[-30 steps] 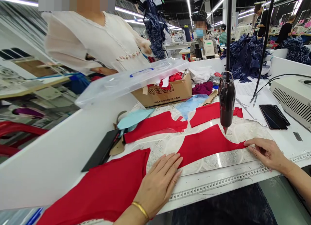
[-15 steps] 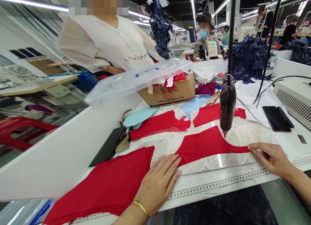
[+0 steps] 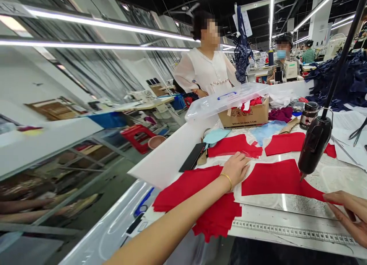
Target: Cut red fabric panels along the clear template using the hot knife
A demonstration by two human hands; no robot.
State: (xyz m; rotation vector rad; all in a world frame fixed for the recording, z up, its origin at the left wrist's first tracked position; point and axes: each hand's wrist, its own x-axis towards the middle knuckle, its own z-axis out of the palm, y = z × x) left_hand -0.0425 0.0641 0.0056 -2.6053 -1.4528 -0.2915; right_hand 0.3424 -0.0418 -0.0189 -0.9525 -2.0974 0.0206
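Observation:
My left hand (image 3: 235, 168) lies palm down at the right edge of a stack of red fabric (image 3: 187, 186), its fingers stretched toward the upper right. A gold bangle (image 3: 226, 181) is on that wrist. Right of it, a curved red fabric piece (image 3: 272, 178) rests flat on the patterned tabletop sheet. My right hand (image 3: 348, 211) has its thumb and index finger at the narrow right tip of this piece, in a pinch. A black hanging tool (image 3: 314, 144) has its pointed end over the piece. More red pieces (image 3: 229, 144) lie behind.
Behind the pieces stand a cardboard box (image 3: 243, 114) under a clear plastic lid (image 3: 226, 99) and a dark jar (image 3: 309, 114). A measuring tape (image 3: 286, 230) runs along the front edge. A person in white (image 3: 212, 70) stands beyond. A red stool (image 3: 137, 137) is left.
The view has swung left. My left hand has moved off the curved piece's left end to the edge of the red stack, farther back. My right hand stays at the narrow tip.

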